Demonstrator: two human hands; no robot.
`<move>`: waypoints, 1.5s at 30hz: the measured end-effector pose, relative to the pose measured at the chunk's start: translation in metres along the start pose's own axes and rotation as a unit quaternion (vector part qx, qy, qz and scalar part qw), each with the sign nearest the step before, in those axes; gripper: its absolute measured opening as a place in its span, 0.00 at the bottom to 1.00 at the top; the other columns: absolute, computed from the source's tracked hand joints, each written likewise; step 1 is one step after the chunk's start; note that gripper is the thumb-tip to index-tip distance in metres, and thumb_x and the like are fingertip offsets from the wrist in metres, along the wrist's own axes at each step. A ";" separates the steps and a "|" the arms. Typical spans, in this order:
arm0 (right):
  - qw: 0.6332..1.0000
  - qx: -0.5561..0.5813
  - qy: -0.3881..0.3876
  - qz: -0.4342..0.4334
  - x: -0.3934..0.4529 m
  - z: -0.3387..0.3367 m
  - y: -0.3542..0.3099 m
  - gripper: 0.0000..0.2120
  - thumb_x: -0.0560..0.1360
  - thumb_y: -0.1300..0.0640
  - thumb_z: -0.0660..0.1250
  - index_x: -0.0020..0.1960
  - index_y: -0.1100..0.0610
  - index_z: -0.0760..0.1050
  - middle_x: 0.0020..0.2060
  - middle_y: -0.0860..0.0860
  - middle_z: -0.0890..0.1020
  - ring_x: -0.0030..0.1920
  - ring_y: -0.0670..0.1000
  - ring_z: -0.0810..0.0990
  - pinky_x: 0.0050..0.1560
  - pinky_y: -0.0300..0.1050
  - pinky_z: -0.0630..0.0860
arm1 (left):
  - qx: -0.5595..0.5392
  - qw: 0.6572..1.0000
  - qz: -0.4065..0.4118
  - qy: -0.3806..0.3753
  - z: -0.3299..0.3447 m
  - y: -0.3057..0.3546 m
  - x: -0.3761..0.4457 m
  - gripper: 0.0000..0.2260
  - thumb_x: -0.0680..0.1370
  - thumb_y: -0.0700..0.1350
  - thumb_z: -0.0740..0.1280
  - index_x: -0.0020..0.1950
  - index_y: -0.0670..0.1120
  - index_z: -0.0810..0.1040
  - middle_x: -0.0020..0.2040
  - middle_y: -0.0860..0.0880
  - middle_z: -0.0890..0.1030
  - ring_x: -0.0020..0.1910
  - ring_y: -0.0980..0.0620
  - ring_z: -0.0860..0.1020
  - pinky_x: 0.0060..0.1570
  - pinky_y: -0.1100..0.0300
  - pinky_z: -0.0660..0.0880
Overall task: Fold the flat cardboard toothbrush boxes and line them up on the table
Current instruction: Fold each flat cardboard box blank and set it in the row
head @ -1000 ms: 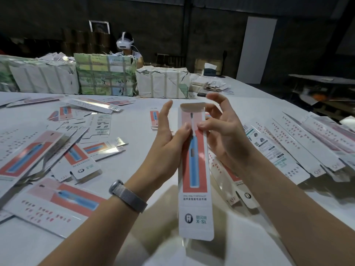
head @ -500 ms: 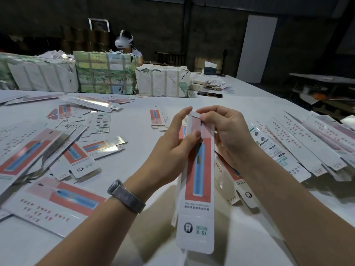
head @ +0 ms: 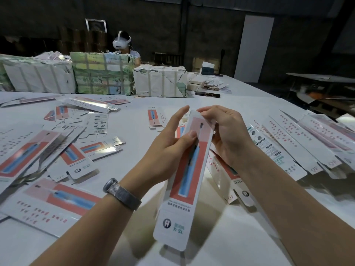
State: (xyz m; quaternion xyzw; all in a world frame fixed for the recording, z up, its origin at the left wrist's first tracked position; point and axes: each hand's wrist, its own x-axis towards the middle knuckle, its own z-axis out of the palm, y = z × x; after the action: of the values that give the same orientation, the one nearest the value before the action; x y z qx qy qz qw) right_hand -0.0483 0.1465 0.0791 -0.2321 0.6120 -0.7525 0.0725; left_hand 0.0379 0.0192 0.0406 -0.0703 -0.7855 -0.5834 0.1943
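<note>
**Inspector:** Cardboard blanks [head: 48,202], flat and glossy, lie scattered over the left half of the white table [head: 240,104]. Each shows a blue toothbrush on a red and pink panel, with white margins and small red print.

**Clerk:** And behind them?

**Inspector:** Wrapped bundles [head: 103,73] stand along the upper left, bound with pale tape; the paper wrapping is torn in places. A person in a white headset [head: 122,42] sits behind them.

**Clerk:** The piece in hand?

**Inspector:** One toothbrush box [head: 189,175], long and narrow, held above the table at centre frame, tilted with its top end away. White card, rounded corners, a tooth logo and teal lettering at the near end. The left hand [head: 169,148], a mesh-band watch [head: 123,193] on its wrist, has its thumb pressed on the printed face and its index finger extended up along the left edge; its other fingers are hidden behind the box. The right hand [head: 226,135] has its fingers curled over the top end, gripping it.

**Clerk:** Right side?

**Inspector:** A row of boxes [head: 299,146] lies side by side on the table at centre right, white panels up, overlapping slightly. Whether they are fully folded cannot be told. A dark phone [head: 207,94] lies beyond, near the bundles.
</note>
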 end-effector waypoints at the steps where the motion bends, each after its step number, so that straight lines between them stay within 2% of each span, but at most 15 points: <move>1: 1.000 0.009 -0.015 0.003 0.001 -0.002 0.000 0.09 0.76 0.65 0.63 0.42 0.60 0.81 0.34 0.52 0.82 0.37 0.48 0.81 0.37 0.43 0.79 | 0.000 1.000 0.001 0.004 0.000 0.000 0.000 0.21 0.83 0.54 0.61 0.74 0.69 0.60 0.48 0.59 0.84 0.43 0.53 0.85 0.42 0.60 0.82; 6: 0.997 0.023 -0.075 0.004 0.000 -0.007 -0.002 0.11 0.80 0.58 0.62 0.46 0.58 0.83 0.41 0.54 0.84 0.42 0.48 0.84 0.41 0.41 0.81 | -0.061 0.998 -0.006 0.016 -0.002 0.006 0.000 0.20 0.77 0.56 0.62 0.69 0.65 0.67 0.45 0.55 0.84 0.39 0.51 0.85 0.36 0.62 0.80; 11: 0.997 -0.025 -0.072 -0.031 -0.005 -0.002 -0.004 0.15 0.82 0.53 0.60 0.47 0.56 0.84 0.42 0.56 0.85 0.43 0.50 0.85 0.41 0.41 0.81 | -0.105 0.994 0.002 0.039 -0.003 0.006 -0.003 0.16 0.76 0.54 0.63 0.64 0.62 0.69 0.43 0.52 0.85 0.36 0.50 0.84 0.35 0.62 0.79; 13: 0.996 -0.039 -0.070 -0.047 -0.007 0.001 -0.002 0.15 0.82 0.51 0.60 0.50 0.55 0.83 0.45 0.61 0.84 0.45 0.55 0.85 0.45 0.46 0.83 | -0.120 0.991 0.004 0.056 -0.003 0.006 -0.003 0.16 0.76 0.53 0.63 0.64 0.60 0.70 0.42 0.52 0.85 0.34 0.50 0.84 0.34 0.62 0.79; 16: 0.994 -0.037 -0.083 -0.062 -0.009 0.005 -0.001 0.17 0.77 0.45 0.60 0.53 0.54 0.82 0.46 0.60 0.85 0.49 0.60 0.84 0.52 0.53 0.83 | -0.139 0.987 0.008 0.074 -0.005 0.006 -0.002 0.16 0.77 0.52 0.63 0.64 0.58 0.70 0.41 0.49 0.84 0.34 0.49 0.84 0.34 0.60 0.79; 19: 0.994 -0.039 -0.084 -0.059 -0.008 0.005 -0.002 0.18 0.81 0.45 0.57 0.55 0.54 0.82 0.47 0.56 0.86 0.51 0.57 0.84 0.50 0.47 0.83 | -0.119 0.989 0.017 0.083 -0.003 0.007 -0.001 0.13 0.81 0.50 0.64 0.65 0.58 0.69 0.41 0.49 0.85 0.36 0.48 0.84 0.35 0.60 0.80; 22: 0.992 -0.060 -0.095 -0.057 -0.007 0.005 -0.002 0.16 0.83 0.44 0.54 0.58 0.46 0.79 0.49 0.47 0.86 0.53 0.46 0.83 0.45 0.35 0.80 | -0.117 0.987 0.021 0.108 0.001 0.007 0.002 0.12 0.83 0.47 0.62 0.65 0.59 0.68 0.43 0.50 0.85 0.38 0.49 0.85 0.36 0.59 0.81; 24: 0.988 -0.096 -0.090 -0.081 -0.009 0.009 -0.001 0.14 0.82 0.44 0.58 0.65 0.43 0.75 0.53 0.44 0.84 0.53 0.42 0.82 0.45 0.33 0.79 | -0.103 0.986 0.022 0.127 0.001 0.006 0.004 0.14 0.83 0.49 0.63 0.67 0.60 0.65 0.45 0.49 0.85 0.40 0.49 0.85 0.36 0.59 0.81; 28: 0.938 -0.293 -0.059 -0.174 -0.013 0.013 0.006 0.29 0.77 0.46 0.69 0.76 0.47 0.67 0.61 0.46 0.71 0.59 0.44 0.76 0.60 0.47 0.78 | -0.078 0.986 0.019 0.147 0.003 0.001 0.004 0.15 0.83 0.49 0.62 0.66 0.61 0.62 0.38 0.45 0.84 0.32 0.51 0.81 0.30 0.57 0.76; 32: 0.910 -0.381 -0.088 -0.137 -0.010 0.009 0.000 0.39 0.73 0.41 0.72 0.79 0.47 0.59 0.56 0.45 0.68 0.54 0.36 0.72 0.54 0.34 0.73 | -0.168 0.973 -0.029 0.153 0.002 0.003 0.006 0.08 0.86 0.52 0.54 0.64 0.59 0.68 0.49 0.47 0.86 0.38 0.53 0.84 0.32 0.57 0.79; 34: 0.893 -0.424 -0.094 -0.117 -0.008 0.005 -0.004 0.41 0.72 0.41 0.72 0.80 0.45 0.57 0.54 0.44 0.68 0.53 0.39 0.73 0.51 0.35 0.74 | -0.204 0.969 -0.036 0.133 -0.001 0.005 0.007 0.10 0.86 0.53 0.52 0.62 0.58 0.71 0.50 0.45 0.85 0.40 0.52 0.84 0.34 0.58 0.79; 36: 0.885 -0.442 -0.083 -0.119 -0.008 0.001 -0.010 0.41 0.72 0.44 0.72 0.80 0.44 0.57 0.52 0.43 0.68 0.51 0.44 0.76 0.50 0.40 0.77 | -0.207 0.974 -0.031 0.089 0.001 0.005 0.007 0.11 0.86 0.53 0.52 0.65 0.59 0.70 0.52 0.44 0.86 0.44 0.50 0.85 0.38 0.57 0.80; 40: 0.858 -0.494 0.003 -0.140 -0.001 -0.016 -0.027 0.40 0.72 0.44 0.72 0.79 0.44 0.57 0.57 0.46 0.73 0.53 0.46 0.76 0.53 0.47 0.79 | -0.141 0.988 -0.017 0.065 0.002 0.002 0.005 0.16 0.80 0.62 0.58 0.68 0.72 0.64 0.66 0.48 0.79 0.66 0.49 0.78 0.61 0.45 0.77; 42: 0.849 -0.500 0.080 -0.153 0.004 -0.034 -0.042 0.38 0.71 0.45 0.72 0.78 0.45 0.61 0.63 0.49 0.75 0.54 0.47 0.74 0.54 0.46 0.76 | -0.118 0.990 -0.013 0.080 -0.002 0.002 0.004 0.18 0.76 0.67 0.61 0.66 0.74 0.65 0.66 0.51 0.79 0.67 0.49 0.76 0.64 0.40 0.74; 45: 0.807 -0.551 0.162 -0.139 0.009 -0.076 -0.065 0.29 0.72 0.46 0.71 0.72 0.47 0.70 0.62 0.49 0.79 0.55 0.50 0.77 0.55 0.49 0.76 | -0.103 0.990 -0.020 0.095 -0.001 0.003 0.005 0.13 0.74 0.66 0.61 0.59 0.77 0.69 0.63 0.53 0.80 0.64 0.48 0.78 0.62 0.38 0.75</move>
State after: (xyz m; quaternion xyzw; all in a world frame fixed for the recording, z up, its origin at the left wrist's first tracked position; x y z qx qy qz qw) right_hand -0.0788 0.2262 0.1322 -0.1907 0.8879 -0.3174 -0.2730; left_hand 0.0346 0.0191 0.0457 -0.0182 -0.7000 -0.6693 0.2482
